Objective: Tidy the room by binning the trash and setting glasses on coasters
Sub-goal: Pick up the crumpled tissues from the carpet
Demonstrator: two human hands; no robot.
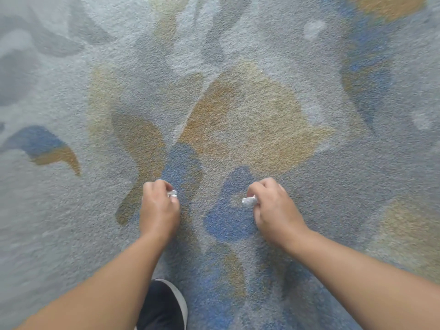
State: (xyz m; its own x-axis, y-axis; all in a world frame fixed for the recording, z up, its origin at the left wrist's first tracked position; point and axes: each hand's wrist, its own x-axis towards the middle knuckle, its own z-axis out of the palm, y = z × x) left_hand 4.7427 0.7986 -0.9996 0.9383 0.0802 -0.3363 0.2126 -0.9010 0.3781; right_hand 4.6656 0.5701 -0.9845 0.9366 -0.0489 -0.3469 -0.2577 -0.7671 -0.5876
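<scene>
Nearest the camera, a dark shoe (164, 306) with a pale sole edge stood on the carpet (238, 115), low and a little left of centre. Both bare forearms reached forward and down from the near corners.

Progress, my read: early to mid trash step. Two bits of trash were in hand, none binned as far as this view showed. No bin, glasses or coasters were in frame, so the state of the coaster half couldn't be judged. Left to do: carry both scraps to a bin, then the glasses.

Grips:
- Left hand (159, 208): fingers curled tight, pinching a small white crumpled scrap (172, 194) at the fingertips. Only a sliver of it showed on the hand's right side.
- Right hand (271, 206): likewise closed, pinching a white crumpled wad (249, 201) that stuck out to the left of the fingers.

Couldn't tell whether either scrap touched the carpet or was just above it. The hands were apart, level with each other.

Farther out there was only patterned carpet in grey, blue and ochre, with no more litter visible.
</scene>
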